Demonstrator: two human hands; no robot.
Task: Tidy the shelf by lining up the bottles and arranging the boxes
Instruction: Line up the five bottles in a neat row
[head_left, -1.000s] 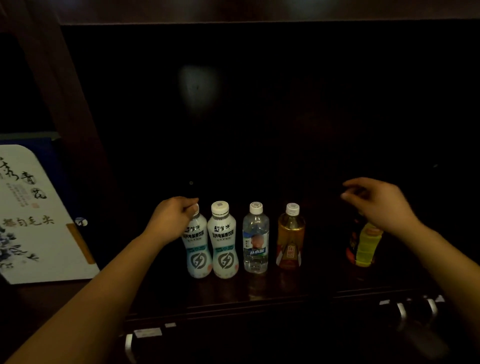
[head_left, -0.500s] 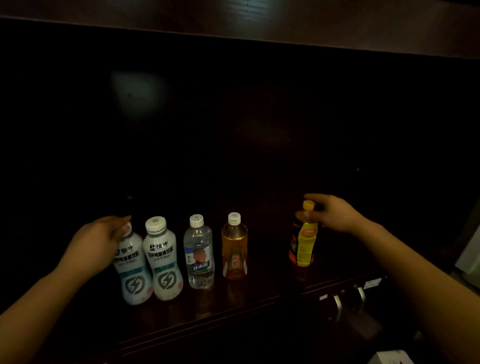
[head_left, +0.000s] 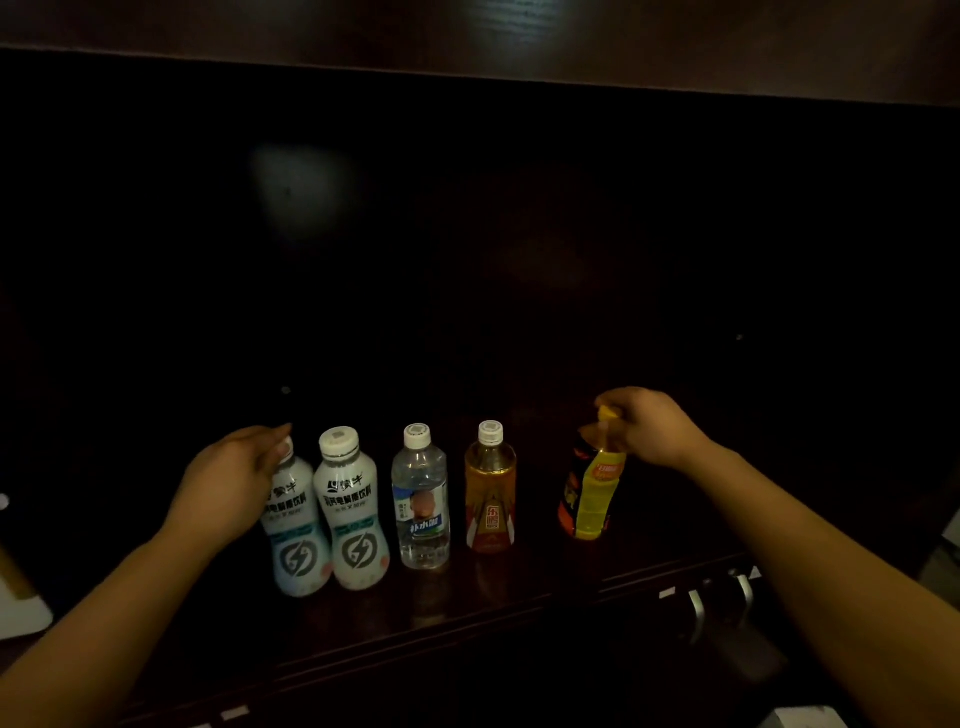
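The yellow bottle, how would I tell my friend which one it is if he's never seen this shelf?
Look along the dark wooden shelf at the row of five upright bottles. The yellow bottle stands at the far right end, apart from the others, past the amber bottle. It is the only one with a yellow cap and a yellow and black label, and the right hand is at its top.
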